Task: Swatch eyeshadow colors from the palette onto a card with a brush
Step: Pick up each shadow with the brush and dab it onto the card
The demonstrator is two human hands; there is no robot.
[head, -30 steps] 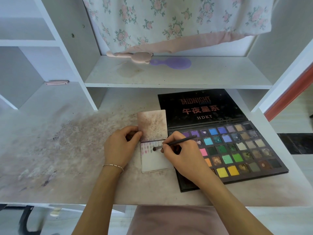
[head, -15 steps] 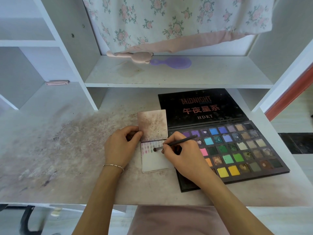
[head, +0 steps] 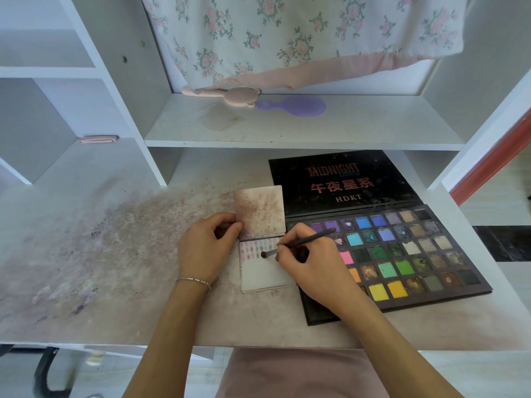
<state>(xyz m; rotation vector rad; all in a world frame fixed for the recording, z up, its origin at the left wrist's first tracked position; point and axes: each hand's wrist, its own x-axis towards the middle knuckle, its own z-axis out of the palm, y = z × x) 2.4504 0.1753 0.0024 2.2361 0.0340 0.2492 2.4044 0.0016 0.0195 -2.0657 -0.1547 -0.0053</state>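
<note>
Left hand point(head: 208, 248) pinches the card point(head: 265, 271) at its nine o'clock edge, steadying it; right hand point(head: 310, 265) grips the brush point(head: 298, 244), dabbing swatches.

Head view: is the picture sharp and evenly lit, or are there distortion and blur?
Head view: soft even daylight, no glare; the palette and brush are sharp; wide-angle lens bends the shelf edges; bottom left corner is blurred.

A single head-worn, wide-angle view looks forward and steeply down from above the seated person's lap onto the tabletop point(head: 115, 254). It sits close, with both forearms entering from the bottom edge, and it reaches up to the shelf point(head: 287, 130) behind; straight lines bow at the edges.
</note>
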